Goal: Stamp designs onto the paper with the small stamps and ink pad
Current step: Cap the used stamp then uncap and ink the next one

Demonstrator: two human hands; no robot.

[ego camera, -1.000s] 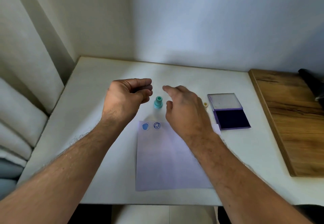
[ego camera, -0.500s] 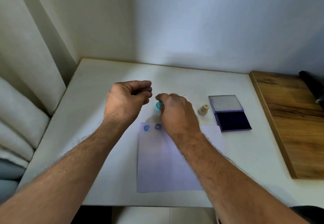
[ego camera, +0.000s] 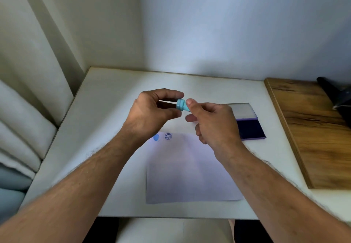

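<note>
A small teal stamp [ego camera: 181,105] is lifted above the white table [ego camera: 106,125], lying sideways between both hands. My right hand [ego camera: 212,124] pinches its narrow end with thumb and forefinger. My left hand [ego camera: 152,113] grips its wider end with fingertips and thumb. Below them lies a white sheet of paper [ego camera: 190,170] with two blue stamped marks [ego camera: 162,137] at its top left corner. The open ink pad [ego camera: 250,125], dark blue pad and grey lid, sits right of my right hand. The cream stamp is hidden behind my right hand.
A wooden board [ego camera: 311,128] lies along the table's right side with a black object [ego camera: 336,96] at its far end. Walls close the back and left; cushions [ego camera: 17,140] are at the left.
My right hand picked the teal stamp up off the table and turned it sideways. My left hand closed on its other end. The cream stamp went out of sight behind my right hand.
</note>
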